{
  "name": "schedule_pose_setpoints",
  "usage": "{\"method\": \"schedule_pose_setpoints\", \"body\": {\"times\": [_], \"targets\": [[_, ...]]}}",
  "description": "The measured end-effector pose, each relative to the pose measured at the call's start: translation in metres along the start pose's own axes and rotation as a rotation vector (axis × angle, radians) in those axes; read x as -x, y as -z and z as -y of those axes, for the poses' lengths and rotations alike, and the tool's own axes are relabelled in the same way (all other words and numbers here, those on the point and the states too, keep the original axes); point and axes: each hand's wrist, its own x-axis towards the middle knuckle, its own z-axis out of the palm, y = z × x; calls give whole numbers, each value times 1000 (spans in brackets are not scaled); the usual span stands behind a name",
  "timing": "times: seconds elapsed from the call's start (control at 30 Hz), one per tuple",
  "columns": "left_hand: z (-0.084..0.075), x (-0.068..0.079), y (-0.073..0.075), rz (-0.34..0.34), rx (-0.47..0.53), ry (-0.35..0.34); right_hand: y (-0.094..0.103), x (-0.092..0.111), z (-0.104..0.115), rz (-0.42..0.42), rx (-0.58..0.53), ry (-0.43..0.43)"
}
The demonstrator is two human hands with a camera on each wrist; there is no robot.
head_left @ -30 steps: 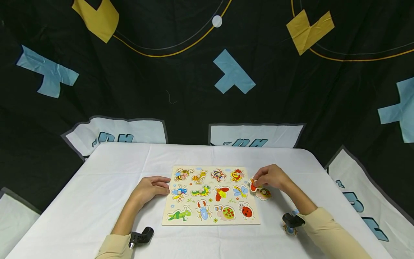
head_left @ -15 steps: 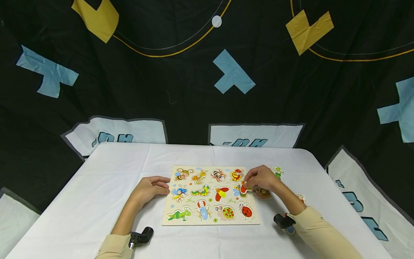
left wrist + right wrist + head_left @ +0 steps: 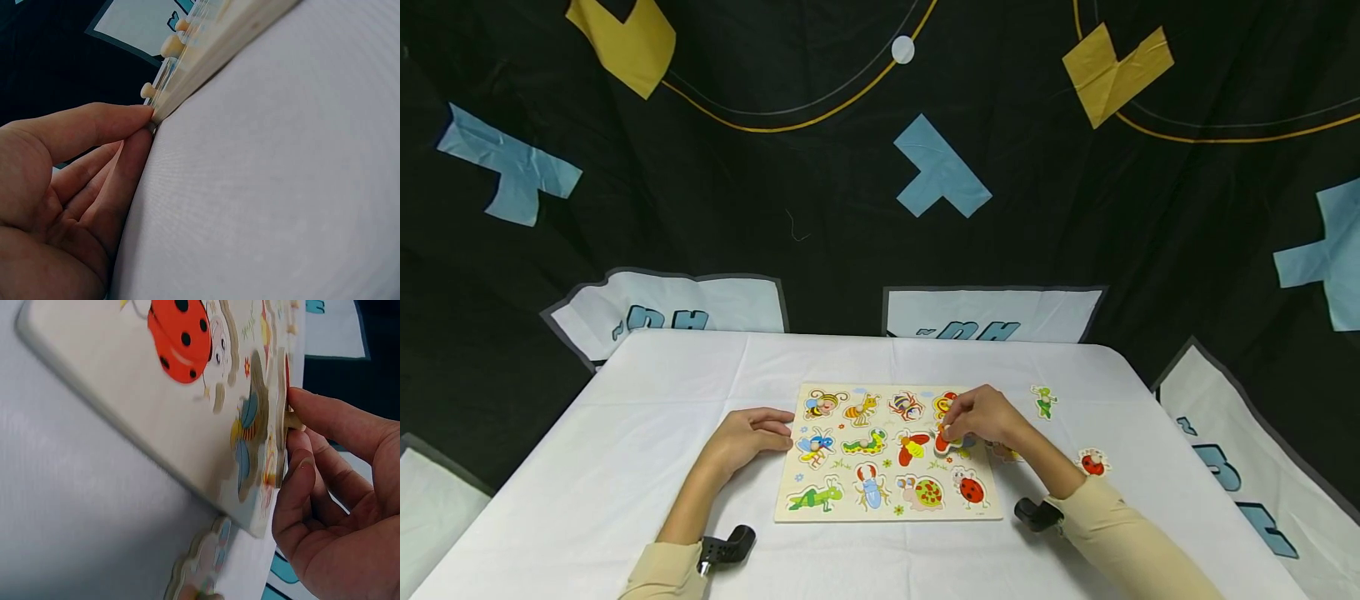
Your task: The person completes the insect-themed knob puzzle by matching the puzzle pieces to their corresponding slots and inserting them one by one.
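Note:
A wooden insect puzzle board [image 3: 887, 464] lies on the white table. My left hand [image 3: 751, 437] is at its left side, thumb and finger pinching the board's edge [image 3: 206, 69] in the left wrist view. My right hand [image 3: 981, 415] pinches the pale knob [image 3: 292, 420] of a red-winged insect puzzle piece [image 3: 942, 442]. The piece is tilted on edge over the board's right half, beside the red-and-yellow insect picture [image 3: 913, 448]. In the right wrist view, the blue-winged bee picture [image 3: 245, 434] shows in its cut-out, close to the held piece.
Loose pieces lie right of the board: a green insect [image 3: 1043, 402], a ladybug [image 3: 1093, 462] and one partly hidden under my right wrist [image 3: 1004, 452]. Knobs [image 3: 172, 46] rise from the board's left part. A black cloth [image 3: 850, 233] with blue and yellow shapes hangs behind the table.
My right hand has carried the red-winged piece leftward from beside the board to over it. The loose green insect and ladybug have come into sight. My left hand has stayed put.

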Motion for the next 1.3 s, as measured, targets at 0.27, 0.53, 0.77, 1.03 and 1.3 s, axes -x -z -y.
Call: {"method": "schedule_pose_setpoints", "body": {"times": [0.27,0.53,0.77,1.03,1.3], "targets": [[0,0,1,-3,-5,6,-12,-1,9,8,-1,17],[-1,0,1,3,-2,0,-26,-2,15,41,0,45],[-1,1,1,-1,-10,-1,-34,-3,19,58,-17,73],[-1,1,1,-5,-15,6,-38,-5,24,74,-27,80],[-2,1,1,2,2,1,-43,-7,26,65,-35,75]]}}
